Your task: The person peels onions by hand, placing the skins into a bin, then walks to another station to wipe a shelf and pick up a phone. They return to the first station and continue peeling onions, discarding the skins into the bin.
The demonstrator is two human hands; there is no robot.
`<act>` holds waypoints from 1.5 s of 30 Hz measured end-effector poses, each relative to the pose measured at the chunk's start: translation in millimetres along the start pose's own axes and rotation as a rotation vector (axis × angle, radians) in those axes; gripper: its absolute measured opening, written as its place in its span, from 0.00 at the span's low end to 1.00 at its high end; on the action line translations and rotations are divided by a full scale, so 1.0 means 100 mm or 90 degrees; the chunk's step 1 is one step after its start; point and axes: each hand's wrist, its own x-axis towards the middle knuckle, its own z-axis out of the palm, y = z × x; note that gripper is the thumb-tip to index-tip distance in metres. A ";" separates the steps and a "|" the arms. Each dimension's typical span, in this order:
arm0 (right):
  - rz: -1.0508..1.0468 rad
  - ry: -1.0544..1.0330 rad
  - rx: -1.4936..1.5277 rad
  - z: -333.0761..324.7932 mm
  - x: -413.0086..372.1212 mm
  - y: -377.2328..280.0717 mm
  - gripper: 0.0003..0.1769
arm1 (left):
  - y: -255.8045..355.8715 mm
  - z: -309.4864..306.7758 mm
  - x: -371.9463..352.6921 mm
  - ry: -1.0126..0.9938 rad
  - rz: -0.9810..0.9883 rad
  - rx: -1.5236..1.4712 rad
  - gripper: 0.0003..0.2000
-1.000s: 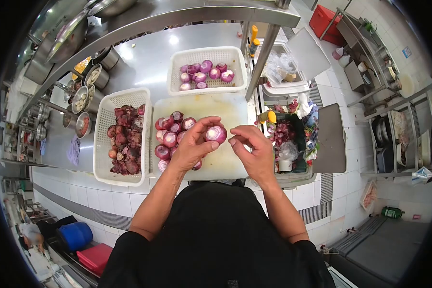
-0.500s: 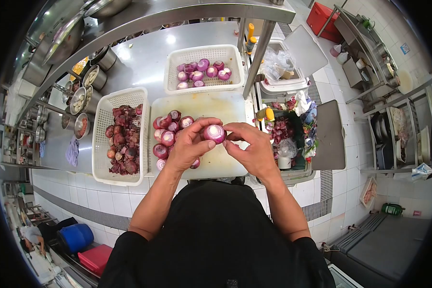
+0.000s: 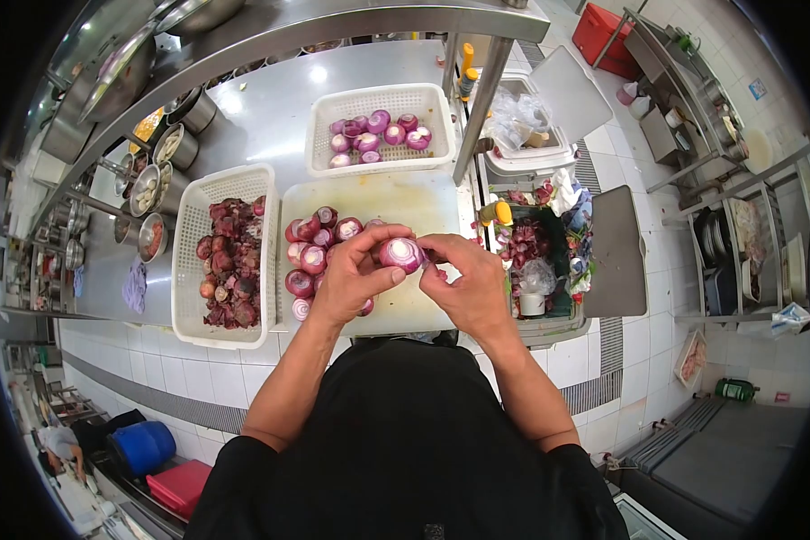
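Observation:
A red onion [image 3: 400, 255] with a pale cut end is held over the white cutting board [image 3: 414, 202]. My left hand [image 3: 355, 274] grips it from the left between thumb and fingers. At its right side my right hand [image 3: 463, 274] pinches with thumb and fingertips; a small purple bit of skin shows there. Several trimmed onions [image 3: 313, 259] lie on the board's left part, partly behind my left hand. Left of the board, a white basket [image 3: 187, 261] holds unpeeled onions and loose skins. Behind the board, another white basket [image 3: 382, 91] holds several peeled onions.
On the right stands a bin [image 3: 549, 333] with onion skins and waste, a yellow handle [image 3: 497, 213] at its edge. A metal post [image 3: 484, 108] rises behind the board's right corner. Metal pots [image 3: 178, 147] line the left. A person [image 3: 63, 443] is at the lower left.
My right hand has shifted slightly left and down, its fingertips closer together at the onion's side. A bit of purple skin now shows between them. The onion remains in my left hand.

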 end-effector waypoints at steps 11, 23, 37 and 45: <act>0.087 0.015 0.054 0.05 0.02 0.13 0.09 | -0.15 0.16 0.06 0.111 -0.018 -0.035 0.24; 0.134 -0.142 0.165 -0.14 0.11 0.19 0.22 | -0.06 0.16 0.06 0.034 -0.050 -0.129 0.23; 0.105 -0.019 0.068 -0.02 0.06 0.24 0.12 | -0.19 0.11 0.11 0.105 -0.065 -0.179 0.22; 0.254 -0.075 0.277 -0.05 0.09 0.33 0.13 | -0.15 0.06 0.14 0.054 -0.082 -0.307 0.21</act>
